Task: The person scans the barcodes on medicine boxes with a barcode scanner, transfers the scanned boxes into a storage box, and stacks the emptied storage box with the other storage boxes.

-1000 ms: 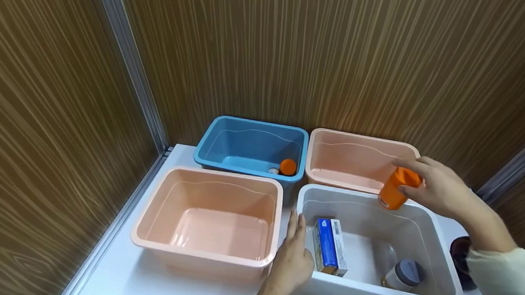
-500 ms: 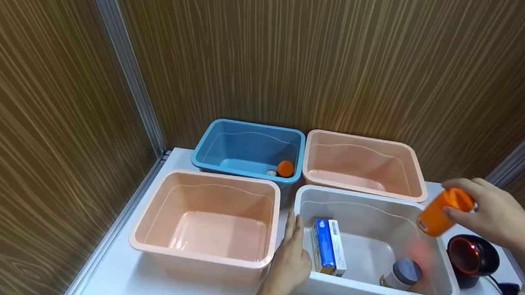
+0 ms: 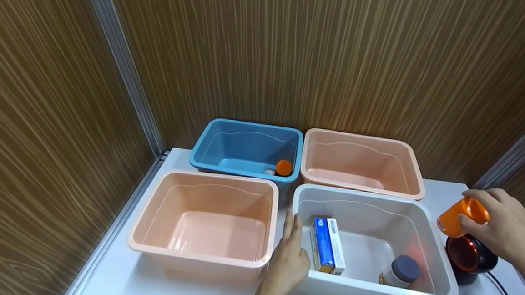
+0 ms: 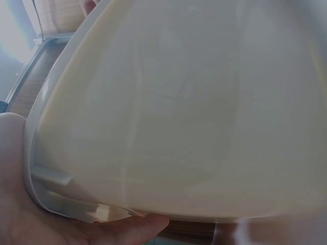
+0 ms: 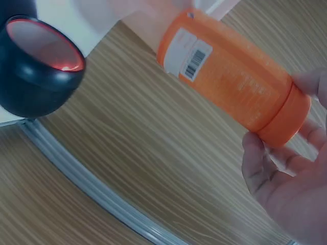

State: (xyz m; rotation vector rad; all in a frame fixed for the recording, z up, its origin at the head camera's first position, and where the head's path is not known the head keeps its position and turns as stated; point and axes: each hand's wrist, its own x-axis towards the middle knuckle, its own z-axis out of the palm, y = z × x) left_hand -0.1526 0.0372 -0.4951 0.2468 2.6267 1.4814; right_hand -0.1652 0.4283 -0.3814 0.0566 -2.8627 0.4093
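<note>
Your right hand (image 3: pixel 506 226) gripping an orange cylindrical bottle (image 3: pixel 454 218), near a rounded black scanner (image 3: pixel 474 255), your left hand (image 3: pixel 288 264), fingers apparently straight, against a white plastic bin (image 3: pixel 372 286).

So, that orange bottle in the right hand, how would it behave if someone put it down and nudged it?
Laid on its side, the orange bottle would probably roll, as its body looks round. Stood upright, it might tip, being taller than it is wide. It seems fairly stiff: no dent shows where the right hand grips it.
</note>
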